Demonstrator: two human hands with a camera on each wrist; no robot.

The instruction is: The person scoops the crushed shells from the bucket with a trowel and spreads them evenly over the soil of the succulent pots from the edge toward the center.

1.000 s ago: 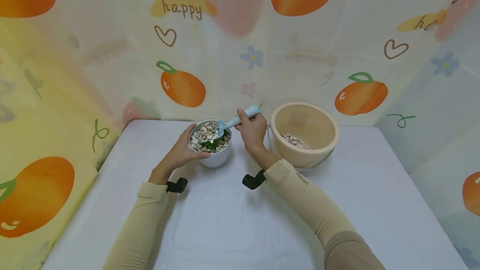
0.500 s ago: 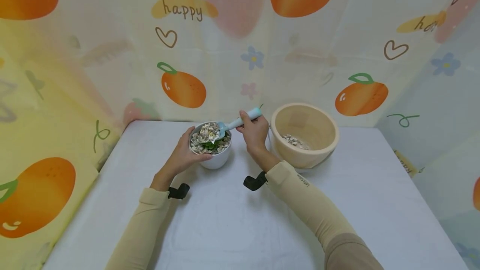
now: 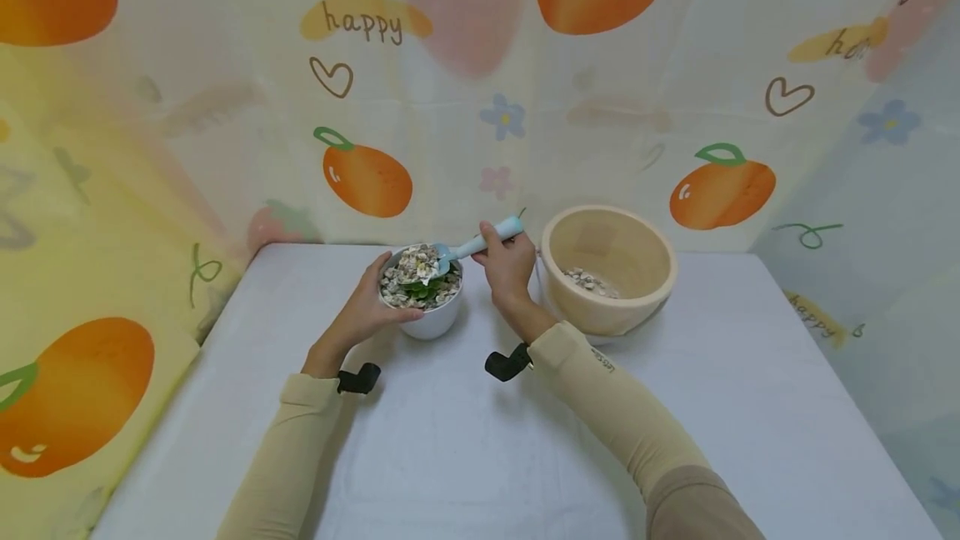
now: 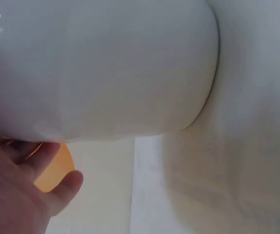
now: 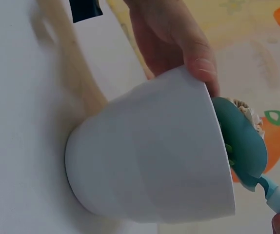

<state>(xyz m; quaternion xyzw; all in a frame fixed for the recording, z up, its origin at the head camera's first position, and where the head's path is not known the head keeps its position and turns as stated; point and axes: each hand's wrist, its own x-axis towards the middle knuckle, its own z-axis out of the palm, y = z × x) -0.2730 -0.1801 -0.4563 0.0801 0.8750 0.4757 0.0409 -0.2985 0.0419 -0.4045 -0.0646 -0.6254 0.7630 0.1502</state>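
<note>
a smooth white pot (image 3: pixel 429 325), tapering toward its base, stood on the white surface (image 3: pixel 450 457), rough pale chips (image 3: pixel 395 293) and green leaves (image 3: pixel 426 293) showing inside its round mouth. over that mouth was a curved blue scoop (image 5: pixel 241 139), heaped with similar flaky bits. the left hand (image 3: pixel 360 305) reached forward, its fingers grasping the pot, thumb along the near rim. the right hand (image 3: pixel 508 267) angled inward, fingers clenched round the scoop's handle. just beside it sat a round beige basin (image 3: pixel 611 317) with chips on its floor.
</note>
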